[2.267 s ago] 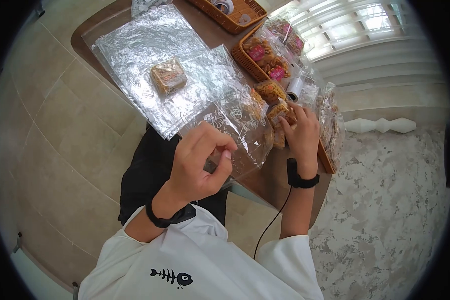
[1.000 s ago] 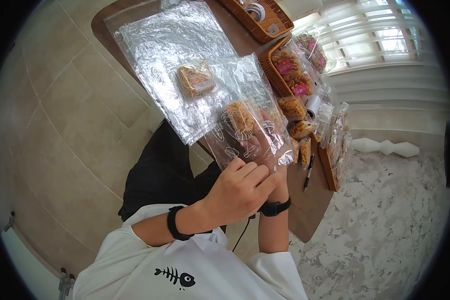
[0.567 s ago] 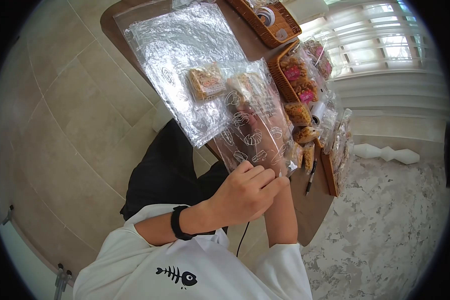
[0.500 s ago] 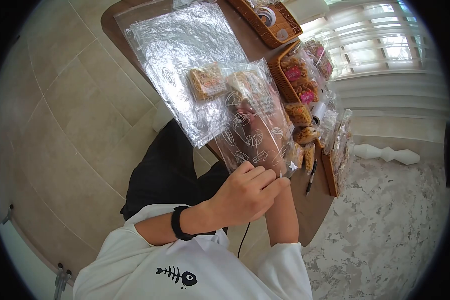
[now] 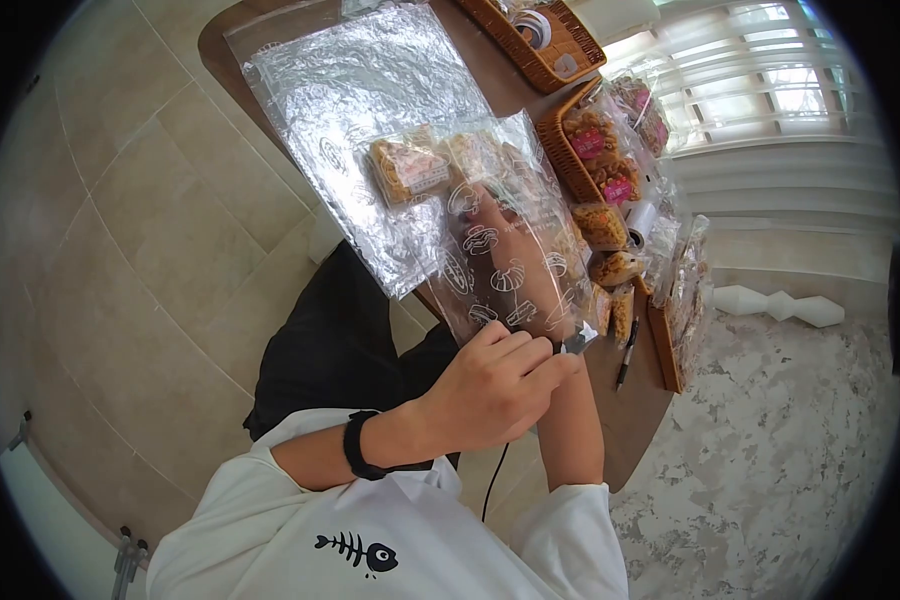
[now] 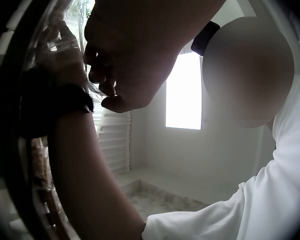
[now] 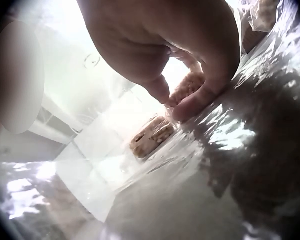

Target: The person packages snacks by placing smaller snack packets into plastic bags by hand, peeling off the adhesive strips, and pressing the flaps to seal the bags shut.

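In the head view my left hand (image 5: 500, 385) pinches the near edge of a clear printed bag (image 5: 508, 278). Inside that bag lies my right hand (image 5: 525, 255), seen through the plastic, at a wrapped snack block (image 5: 475, 155). The right wrist view shows the right hand (image 7: 175, 40) pinching the block (image 7: 188, 87) between thumb and fingers. Just beside it, a second wrapped block (image 5: 410, 165) rests on the silvery bags (image 5: 360, 90). The left wrist view has the left hand (image 6: 135, 50) with curled fingers; its grip on the plastic is dark there.
Right of the bag stand a wicker basket (image 5: 560, 150) of packets and a tray (image 5: 535, 60) with a white roll. Small wrapped snacks (image 5: 600, 228), a pen (image 5: 626, 355) and another basket edge (image 5: 663, 350) lie along the table's right side.
My right hand has gone from the snacks at the right into the bag with a block, moving up and left. My left hand has moved right and down to the bag's near edge.
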A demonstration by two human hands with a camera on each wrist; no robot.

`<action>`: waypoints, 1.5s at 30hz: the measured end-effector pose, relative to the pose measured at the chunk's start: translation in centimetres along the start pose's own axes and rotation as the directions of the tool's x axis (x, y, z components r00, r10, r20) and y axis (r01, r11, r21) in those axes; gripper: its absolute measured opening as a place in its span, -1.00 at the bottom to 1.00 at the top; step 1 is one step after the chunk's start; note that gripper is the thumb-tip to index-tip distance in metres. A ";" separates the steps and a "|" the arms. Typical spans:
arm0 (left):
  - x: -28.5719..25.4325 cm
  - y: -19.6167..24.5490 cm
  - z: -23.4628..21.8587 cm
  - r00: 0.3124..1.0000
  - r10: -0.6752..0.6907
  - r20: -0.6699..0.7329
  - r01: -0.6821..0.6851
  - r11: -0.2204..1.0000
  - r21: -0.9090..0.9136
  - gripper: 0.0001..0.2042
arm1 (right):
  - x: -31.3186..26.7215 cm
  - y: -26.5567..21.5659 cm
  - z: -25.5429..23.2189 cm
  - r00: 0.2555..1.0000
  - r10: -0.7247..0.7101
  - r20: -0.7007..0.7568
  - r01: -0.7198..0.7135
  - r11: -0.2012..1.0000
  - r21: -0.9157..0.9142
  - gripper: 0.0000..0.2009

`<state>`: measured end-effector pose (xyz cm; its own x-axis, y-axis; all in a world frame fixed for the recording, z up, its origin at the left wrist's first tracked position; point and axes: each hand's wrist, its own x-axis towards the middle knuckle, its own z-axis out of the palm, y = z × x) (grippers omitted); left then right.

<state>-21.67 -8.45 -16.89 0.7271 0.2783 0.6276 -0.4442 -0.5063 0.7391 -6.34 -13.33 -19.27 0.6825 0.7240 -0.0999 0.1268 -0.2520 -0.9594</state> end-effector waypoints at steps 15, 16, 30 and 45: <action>0.0 -0.1 -0.1 1.000 -0.003 0.002 0.003 0.999 -0.041 -0.69 | 0.7 -1.6 1.7 0.997 0.073 0.028 -0.075 0.992 0.097 -0.41; 0.0 -0.1 0.0 1.000 0.001 -0.008 -0.001 0.999 -0.041 -0.68 | 0.0 -1.8 1.1 0.997 0.078 0.027 -0.081 0.991 0.104 -0.41; 0.6 0.3 -0.1 0.994 -0.006 -0.111 -0.005 0.995 -0.099 -0.51 | -3.6 -5.5 -1.2 0.986 0.155 -0.064 -0.139 0.968 0.208 -0.52; 0.6 0.5 0.4 0.995 -0.051 -0.082 0.046 0.997 -0.063 -0.58 | -10.3 -1.4 -8.4 0.743 0.037 -0.669 -0.629 0.383 -0.677 -0.20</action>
<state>-21.28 -8.84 -16.22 0.7034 0.3693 0.6073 -0.4427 -0.4409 0.7808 -7.54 -25.84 -14.66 0.9928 0.0989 0.0669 0.1067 -0.9863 -0.1258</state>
